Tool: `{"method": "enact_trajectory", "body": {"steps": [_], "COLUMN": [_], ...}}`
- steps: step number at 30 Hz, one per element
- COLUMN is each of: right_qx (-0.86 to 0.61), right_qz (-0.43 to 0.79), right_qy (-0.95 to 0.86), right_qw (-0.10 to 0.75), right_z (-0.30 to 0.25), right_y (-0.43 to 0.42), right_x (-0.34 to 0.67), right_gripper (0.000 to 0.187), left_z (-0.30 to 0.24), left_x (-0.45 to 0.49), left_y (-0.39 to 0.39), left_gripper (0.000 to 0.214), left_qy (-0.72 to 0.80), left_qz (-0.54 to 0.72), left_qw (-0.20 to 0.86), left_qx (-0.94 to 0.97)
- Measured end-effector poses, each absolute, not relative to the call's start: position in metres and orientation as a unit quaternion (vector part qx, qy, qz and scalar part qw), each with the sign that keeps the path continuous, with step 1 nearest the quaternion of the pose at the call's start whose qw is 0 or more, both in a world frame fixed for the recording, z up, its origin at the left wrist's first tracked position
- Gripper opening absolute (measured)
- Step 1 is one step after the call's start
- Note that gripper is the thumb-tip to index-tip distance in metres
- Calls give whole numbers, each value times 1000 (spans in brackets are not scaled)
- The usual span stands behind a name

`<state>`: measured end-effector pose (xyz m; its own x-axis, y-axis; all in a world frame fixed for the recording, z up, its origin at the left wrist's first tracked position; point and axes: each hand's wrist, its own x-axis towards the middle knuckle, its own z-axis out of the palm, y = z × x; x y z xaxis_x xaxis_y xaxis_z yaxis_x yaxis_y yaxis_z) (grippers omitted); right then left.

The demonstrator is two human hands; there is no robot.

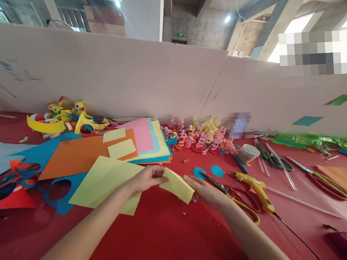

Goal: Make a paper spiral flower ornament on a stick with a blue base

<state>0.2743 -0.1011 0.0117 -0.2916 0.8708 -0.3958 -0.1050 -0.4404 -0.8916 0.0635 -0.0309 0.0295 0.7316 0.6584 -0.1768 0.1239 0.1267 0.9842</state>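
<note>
So the folded yellow paper piece [177, 189] is up off the table [156, 239], held in the air over the red cloth roughly mid-table toward the near edge. My left hand [145, 179] is pinching its left end between thumb and fingertips, and my right hand [207, 191] has the right end gripped from underneath, so both are closed on the same piece. It looks folded over already, with the crease running along the lower edge, though I can't tell how sharp it is from here. If I'm tidying that fold, my take is to line up the two loose edges first, keep one hand pinned at a corner and run the other thumb along the crease, not squeeze the middle. Just left of it lies a bigger pale yellow sheet [103, 180], partly under my left forearm, then orange [76, 156] and blue paper toward the far left. Right beside my right hand sit scissors [237, 194] and a yellow glue gun [256, 189], with curled paper bits [203, 138] along the far edge.
</note>
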Motion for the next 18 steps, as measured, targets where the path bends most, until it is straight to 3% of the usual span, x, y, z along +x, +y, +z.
{"method": "enact_trajectory", "body": {"steps": [7, 10, 14, 18], "right_qx": [-445, -464, -488, -497], "right_qz": [693, 663, 604, 549], "right_qy": [-491, -484, -468, -496], "right_qw": [285, 332, 422, 454], "right_z": [10, 13, 19, 23], "right_y": [-100, -98, -95, -94], "right_x": [281, 283, 286, 287], "right_gripper": [38, 38, 51, 46], "left_z": [31, 32, 37, 41], "left_x": [62, 58, 51, 48], "left_y": [-31, -29, -29, -32], "left_gripper": [30, 45, 69, 97], "left_qy": [304, 317, 288, 229], "left_qz": [151, 113, 64, 74], "left_qw": [658, 657, 689, 746], "left_qx": [673, 674, 662, 621]}}
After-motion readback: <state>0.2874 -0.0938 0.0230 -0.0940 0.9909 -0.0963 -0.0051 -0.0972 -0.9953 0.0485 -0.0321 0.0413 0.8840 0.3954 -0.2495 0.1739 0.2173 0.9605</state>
